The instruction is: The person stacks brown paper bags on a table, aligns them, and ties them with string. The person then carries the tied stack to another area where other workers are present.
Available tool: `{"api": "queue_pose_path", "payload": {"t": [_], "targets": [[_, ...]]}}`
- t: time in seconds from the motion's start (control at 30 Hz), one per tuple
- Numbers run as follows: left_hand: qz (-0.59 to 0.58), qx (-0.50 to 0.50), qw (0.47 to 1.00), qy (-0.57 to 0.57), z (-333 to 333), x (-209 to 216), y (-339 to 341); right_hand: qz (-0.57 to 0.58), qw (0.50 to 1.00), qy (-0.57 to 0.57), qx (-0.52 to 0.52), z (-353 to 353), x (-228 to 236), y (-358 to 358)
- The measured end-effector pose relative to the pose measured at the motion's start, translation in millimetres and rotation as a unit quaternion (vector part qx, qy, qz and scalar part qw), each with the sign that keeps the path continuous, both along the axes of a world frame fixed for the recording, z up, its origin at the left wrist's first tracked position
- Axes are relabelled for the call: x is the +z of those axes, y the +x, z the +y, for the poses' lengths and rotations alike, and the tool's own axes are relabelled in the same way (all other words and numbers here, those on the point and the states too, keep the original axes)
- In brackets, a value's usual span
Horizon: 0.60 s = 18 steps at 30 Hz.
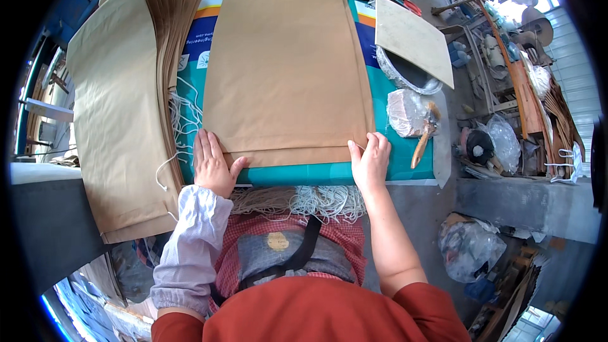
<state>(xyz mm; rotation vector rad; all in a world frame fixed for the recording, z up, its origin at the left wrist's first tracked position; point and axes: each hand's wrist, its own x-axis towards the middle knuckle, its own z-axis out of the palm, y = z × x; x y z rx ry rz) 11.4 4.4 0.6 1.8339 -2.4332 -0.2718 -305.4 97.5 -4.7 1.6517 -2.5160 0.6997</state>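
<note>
A flat brown kraft paper bag (285, 63) lies in front of me on a teal printed sheet (278, 175), a folded strip along its near edge. My left hand (214, 163) rests at the bag's near left corner, fingers stretched out flat and thumb spread on the edge. At the near right corner, my right hand (370, 161) has its fingers curled, with thumb and fingertips at the paper's edge. A thick stack of brown paper bags (117, 107) sits to the left. Loose white cords (185, 114) lie between that stack and the bag.
A wooden-handled brush (420, 145) leans against a plastic-wrapped block (404, 113) on the right. Behind it, a pale board (411, 38) partly covers a plastic-lined bowl (405, 77). A bundle of white strings (329, 201) hangs at the table's near edge. Cluttered shelving stands farther right.
</note>
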Motion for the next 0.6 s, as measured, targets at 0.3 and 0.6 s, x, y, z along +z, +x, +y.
{"api": "queue_pose_path", "payload": {"t": [0.3, 0.6], "targets": [[0.155, 0.1, 0.975, -0.126, -2.0, -0.1, 30.6, -0.69, 0.698, -0.189, -0.018, -5.4, 57.0, -18.5], [0.219, 0.012, 0.962, -0.162, 21.3, 44.9, 16.4, -0.552, 0.828, -0.094, 0.021, 41.1, 24.3, -46.9]]}}
